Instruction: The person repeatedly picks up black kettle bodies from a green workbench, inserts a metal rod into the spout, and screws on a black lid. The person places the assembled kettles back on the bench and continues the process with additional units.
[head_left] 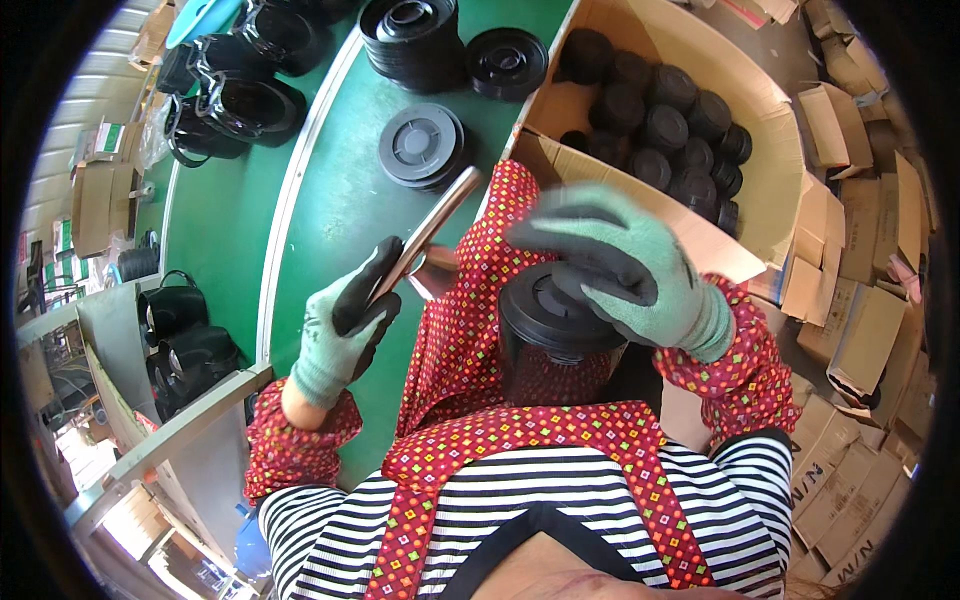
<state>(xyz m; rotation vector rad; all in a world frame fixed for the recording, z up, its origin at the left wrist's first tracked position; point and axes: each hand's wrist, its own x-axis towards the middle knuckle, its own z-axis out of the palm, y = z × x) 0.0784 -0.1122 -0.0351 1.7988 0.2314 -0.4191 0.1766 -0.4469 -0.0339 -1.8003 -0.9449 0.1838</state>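
Note:
My left hand (348, 325), in a green glove with a black palm, is closed around a slim, shiny metal bar-like object (430, 225). It tilts up to the right; its exact kind does not show. On my lap stands a glossy black cylindrical container (555, 375) with a ridged black lid (560, 305). Over the lid's right side is my gloved right hand (625, 265), blurred at the fingertips. Its thumb and fingers are apart, with nothing seen between them. Whether it touches the lid I cannot tell.
Right of the green table (335, 230), an open cardboard box (780, 150) holds several black cylindrical pieces (665, 128). Grey discs (422, 145), a stack of black lids (410, 45) and another black lid (506, 63) lie ahead. Glossy black pots (250, 105) stand far left.

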